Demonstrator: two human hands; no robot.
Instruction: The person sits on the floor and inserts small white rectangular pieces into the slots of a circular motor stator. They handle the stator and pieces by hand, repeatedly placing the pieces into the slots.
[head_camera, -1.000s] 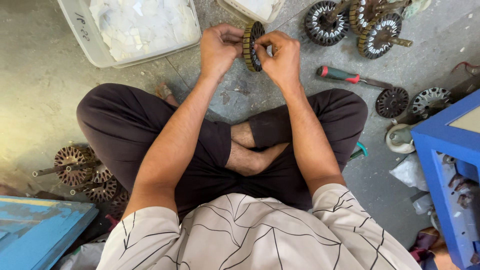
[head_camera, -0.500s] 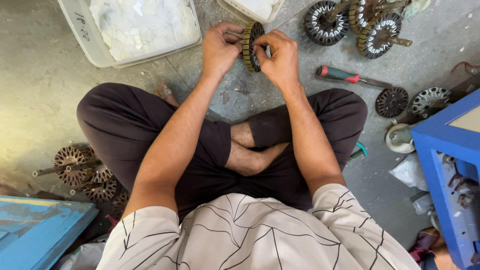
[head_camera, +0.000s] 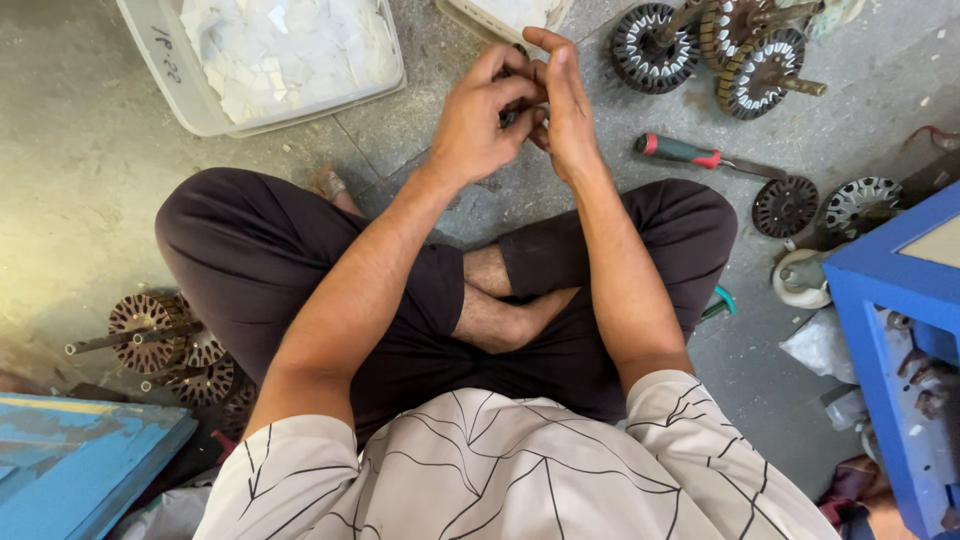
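Both hands pinched together on one small dark part – left hand (head_camera: 478, 122) curled around it, right hand (head_camera: 563, 105) pressed against it from the other side. Part (head_camera: 512, 112) mostly hidden by fingers, can't tell its shape. Held above the concrete floor (head_camera: 90, 190), between the white scrap tub (head_camera: 262, 62) and the wound rotors (head_camera: 720, 45) – screwdriver (head_camera: 690, 153) just right.
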